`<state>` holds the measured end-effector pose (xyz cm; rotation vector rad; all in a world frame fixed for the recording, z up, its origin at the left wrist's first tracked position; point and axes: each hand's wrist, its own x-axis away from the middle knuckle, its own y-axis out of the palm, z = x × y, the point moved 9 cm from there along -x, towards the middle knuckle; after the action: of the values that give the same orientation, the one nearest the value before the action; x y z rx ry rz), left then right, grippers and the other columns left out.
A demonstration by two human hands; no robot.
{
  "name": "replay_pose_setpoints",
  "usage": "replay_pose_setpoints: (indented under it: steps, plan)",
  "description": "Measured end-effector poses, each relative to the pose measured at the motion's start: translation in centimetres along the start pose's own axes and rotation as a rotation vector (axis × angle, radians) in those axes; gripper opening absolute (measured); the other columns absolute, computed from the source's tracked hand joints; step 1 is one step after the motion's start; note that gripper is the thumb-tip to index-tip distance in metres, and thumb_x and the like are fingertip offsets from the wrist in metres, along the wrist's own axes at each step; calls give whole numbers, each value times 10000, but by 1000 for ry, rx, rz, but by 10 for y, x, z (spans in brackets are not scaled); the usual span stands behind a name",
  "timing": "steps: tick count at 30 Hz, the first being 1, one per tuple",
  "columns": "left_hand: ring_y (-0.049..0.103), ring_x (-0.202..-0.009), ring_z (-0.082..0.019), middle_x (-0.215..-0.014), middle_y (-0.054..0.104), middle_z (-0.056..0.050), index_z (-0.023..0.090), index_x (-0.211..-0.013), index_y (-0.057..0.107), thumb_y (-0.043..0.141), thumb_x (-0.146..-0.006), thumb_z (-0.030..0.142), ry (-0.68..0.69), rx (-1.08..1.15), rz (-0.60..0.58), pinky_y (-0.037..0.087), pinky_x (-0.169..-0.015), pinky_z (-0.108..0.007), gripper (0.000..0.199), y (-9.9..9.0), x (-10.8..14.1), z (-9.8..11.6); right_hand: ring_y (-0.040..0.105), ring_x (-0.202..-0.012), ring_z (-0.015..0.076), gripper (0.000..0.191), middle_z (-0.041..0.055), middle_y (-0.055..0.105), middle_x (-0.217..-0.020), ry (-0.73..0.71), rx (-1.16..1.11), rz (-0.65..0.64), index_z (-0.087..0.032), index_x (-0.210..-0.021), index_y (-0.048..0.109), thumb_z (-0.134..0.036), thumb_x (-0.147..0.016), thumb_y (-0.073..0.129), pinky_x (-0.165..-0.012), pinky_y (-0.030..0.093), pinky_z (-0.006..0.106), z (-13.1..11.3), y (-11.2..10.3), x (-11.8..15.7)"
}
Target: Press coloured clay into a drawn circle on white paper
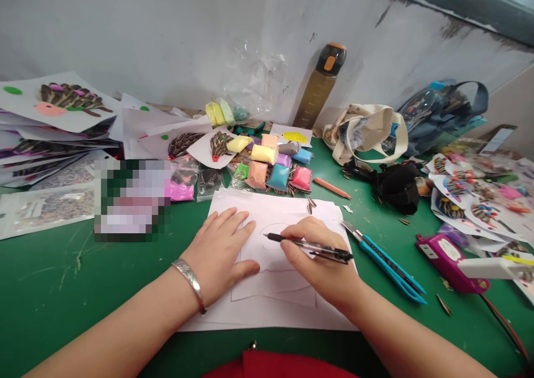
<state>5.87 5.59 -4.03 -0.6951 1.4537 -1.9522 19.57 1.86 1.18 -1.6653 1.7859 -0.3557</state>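
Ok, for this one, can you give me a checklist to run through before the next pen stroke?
1. Slim black-and-clear plastic pen held in the right hand: ok, grip is between thumb and fingers.
2. Loose white paper sheets steadied: ok, the left hand lies spread on them.
3. Pen tip touching paper: cannot tell from this view.
4. Sheets free of debris: not ok, dark striped seeds lie near the far edge.
5. Blue plastic utility knife out of both hands: ok, it lies by the sheets' right edge.
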Motion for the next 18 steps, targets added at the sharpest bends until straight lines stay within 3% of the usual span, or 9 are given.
replay_pose_setpoints:
  steps: [5,18]
  plan:
    - [327,-1332,-338,-1412,463,-109,214,-1299,513,634,-769,484,-3,19,-3,253,-1090,-547,607,-2,1,1,582,-730,172,104,4,668,-736,-168,108,47,-232,-878,614,-151,-822,580,-748,416,356,-13,11,6]
    - [319,-1337,-339,-1424,451,-112,184,-1311,510,634,-774,490,-12,9,-45,251,-1094,-553,631,-1,0,3,578,-704,165,124,-9,655,-709,-233,143,68,-229,-887,590,-123,-824,584,-736,403,362,-6,17,13]
